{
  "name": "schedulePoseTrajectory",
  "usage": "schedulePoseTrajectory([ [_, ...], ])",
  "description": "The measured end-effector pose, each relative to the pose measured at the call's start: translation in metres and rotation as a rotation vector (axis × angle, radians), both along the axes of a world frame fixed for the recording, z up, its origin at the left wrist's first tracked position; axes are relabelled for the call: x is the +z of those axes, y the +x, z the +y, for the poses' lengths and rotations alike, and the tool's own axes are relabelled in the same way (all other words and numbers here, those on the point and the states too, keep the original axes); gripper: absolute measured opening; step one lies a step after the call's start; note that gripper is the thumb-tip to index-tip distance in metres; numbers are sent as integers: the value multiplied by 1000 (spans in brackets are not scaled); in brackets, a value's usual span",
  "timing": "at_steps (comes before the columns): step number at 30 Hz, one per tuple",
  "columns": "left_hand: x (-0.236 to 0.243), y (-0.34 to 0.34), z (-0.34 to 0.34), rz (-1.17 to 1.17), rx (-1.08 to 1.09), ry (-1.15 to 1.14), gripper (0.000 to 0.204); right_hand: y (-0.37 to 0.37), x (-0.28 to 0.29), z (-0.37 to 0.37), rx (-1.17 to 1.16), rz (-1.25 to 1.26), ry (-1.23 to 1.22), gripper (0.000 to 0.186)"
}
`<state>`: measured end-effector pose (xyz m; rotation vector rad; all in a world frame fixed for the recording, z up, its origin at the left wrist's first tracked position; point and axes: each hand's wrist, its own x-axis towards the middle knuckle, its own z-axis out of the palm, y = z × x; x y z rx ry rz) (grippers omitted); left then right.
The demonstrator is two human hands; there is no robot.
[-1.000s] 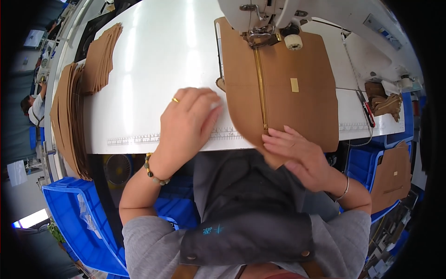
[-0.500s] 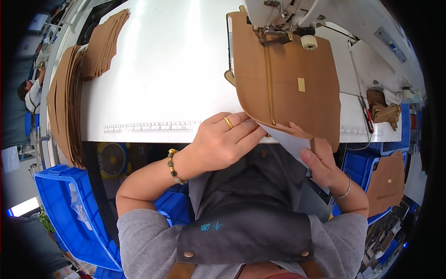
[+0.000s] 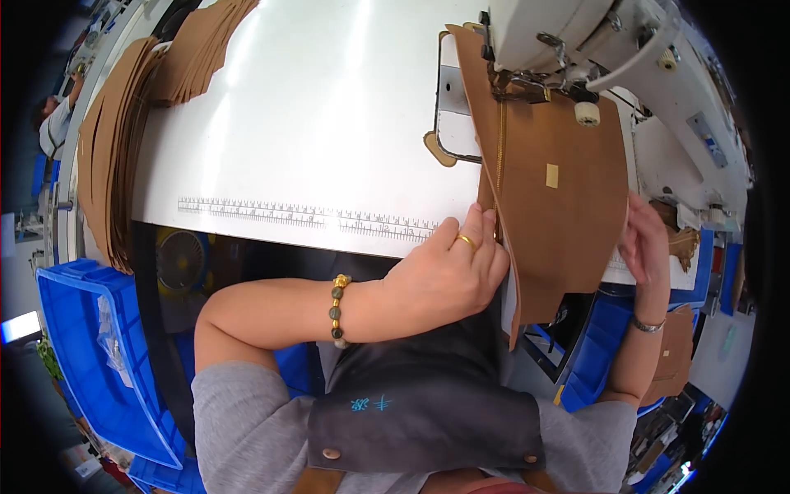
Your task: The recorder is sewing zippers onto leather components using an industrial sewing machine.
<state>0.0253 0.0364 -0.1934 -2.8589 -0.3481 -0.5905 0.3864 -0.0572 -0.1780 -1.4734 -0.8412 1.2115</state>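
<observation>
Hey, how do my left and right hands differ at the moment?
Your left hand wears a gold-coloured ring; no ring shows on your right hand. The left wrist carries a beaded bracelet, the right wrist a silver-coloured band. The left hand's fingertips are at the left side of the brown panel, while the right hand is by its right edge. Both are bare and close to the same panel.

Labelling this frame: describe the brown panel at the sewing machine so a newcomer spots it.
Start at the white sewing machine head, upper right. Below it, between the left hand and right hand, the large brown panel overhangs the white table. Unlike the brown stack at far left, it lies under the machine and shows a pale yellow rectangle and gold zipper.
</observation>
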Motion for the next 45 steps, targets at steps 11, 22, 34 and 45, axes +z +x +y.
schedulePoseTrajectory([
  [11, -1, 1, 0, -71, 4, -22, 21, -45, -34, -42, 324, -621, -97, 34],
  [22, -5, 3, -1, -85, -14, 16, 19, -27, -32, 36, 249, -1078, 187, 32],
  [34, -4, 0, -1, -81, -8, -11, 18, -4, -40, 62, 285, -1409, 273, 30],
  [45, -2, -12, 2, 22, -141, -141, 39, -83, 31, 36, -160, -1099, 392, 30],
])
